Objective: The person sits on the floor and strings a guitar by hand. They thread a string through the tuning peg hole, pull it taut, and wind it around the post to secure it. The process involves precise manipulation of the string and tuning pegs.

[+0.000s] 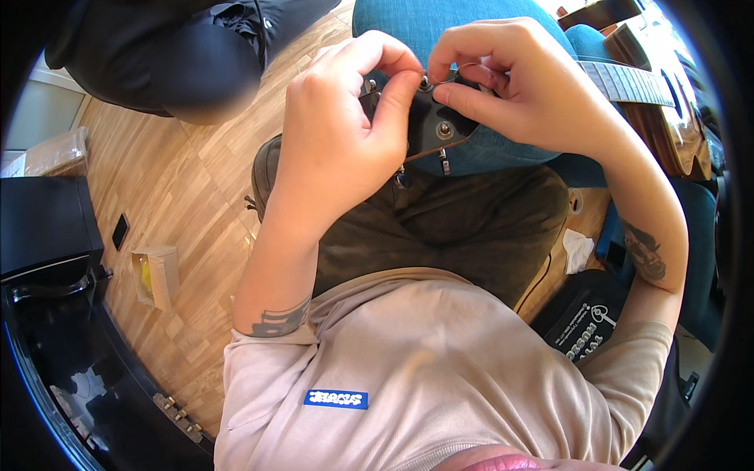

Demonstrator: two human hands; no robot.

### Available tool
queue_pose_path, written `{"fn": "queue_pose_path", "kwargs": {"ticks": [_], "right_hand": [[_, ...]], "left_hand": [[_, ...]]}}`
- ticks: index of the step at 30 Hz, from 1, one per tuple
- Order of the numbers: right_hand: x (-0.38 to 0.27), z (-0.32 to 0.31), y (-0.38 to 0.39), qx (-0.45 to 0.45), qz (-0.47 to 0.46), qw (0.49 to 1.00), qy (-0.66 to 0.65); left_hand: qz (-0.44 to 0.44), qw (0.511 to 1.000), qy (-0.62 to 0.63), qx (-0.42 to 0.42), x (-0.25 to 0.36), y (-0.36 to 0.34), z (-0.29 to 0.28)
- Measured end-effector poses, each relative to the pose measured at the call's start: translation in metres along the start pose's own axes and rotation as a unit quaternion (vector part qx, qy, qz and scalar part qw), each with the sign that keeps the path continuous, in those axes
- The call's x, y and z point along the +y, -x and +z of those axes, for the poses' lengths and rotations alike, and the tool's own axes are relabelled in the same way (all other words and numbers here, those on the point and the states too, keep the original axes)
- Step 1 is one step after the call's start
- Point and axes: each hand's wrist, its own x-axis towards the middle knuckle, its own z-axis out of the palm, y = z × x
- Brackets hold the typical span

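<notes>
A guitar's black headstock lies over my lap, with metal tuning posts and tuning pegs along its edges. My left hand comes over its left side, thumb and index fingertips pinched together at a tuning post. Close by on the right, my right hand has its fingers curled and its thumb toward the same post. A thin guitar string runs by the right fingers. What the left fingertips pinch is too small to see. A second tuning post stands bare nearer me.
The fretboard and glossy wooden body extend right on a blue seat. A dark-clothed person is at upper left. On the floor are a small cardboard box, a phone and a black case.
</notes>
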Motion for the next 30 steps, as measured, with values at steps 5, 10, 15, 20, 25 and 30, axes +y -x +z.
{"fn": "queue_pose_path", "kwargs": {"ticks": [5, 10, 15, 20, 25, 30], "right_hand": [[0.01, 0.007, 0.002, 0.056, 0.013, 0.995, -0.077], [0.014, 0.01, 0.006, 0.084, 0.023, 0.988, -0.126], [0.012, 0.008, 0.004, 0.086, 0.012, 0.984, -0.154], [0.012, 0.013, 0.006, 0.145, -0.03, 0.984, -0.095], [0.0, 0.004, 0.01, 0.066, -0.001, 0.99, -0.123], [0.015, 0.014, 0.002, 0.114, -0.095, 0.987, -0.055]], "left_hand": [[0.024, 0.998, 0.047, 0.036, 0.005, -0.004, 0.006], [-0.009, 0.995, 0.085, 0.042, 0.007, -0.004, 0.012], [-0.068, 0.979, 0.161, 0.102, 0.015, -0.002, 0.02], [-0.071, 0.982, 0.152, 0.091, 0.019, -0.001, 0.023], [-0.068, 0.993, 0.093, 0.035, 0.022, 0.0, 0.013], [-0.139, 0.981, 0.092, -0.096, 0.007, -0.005, -0.007]]}}
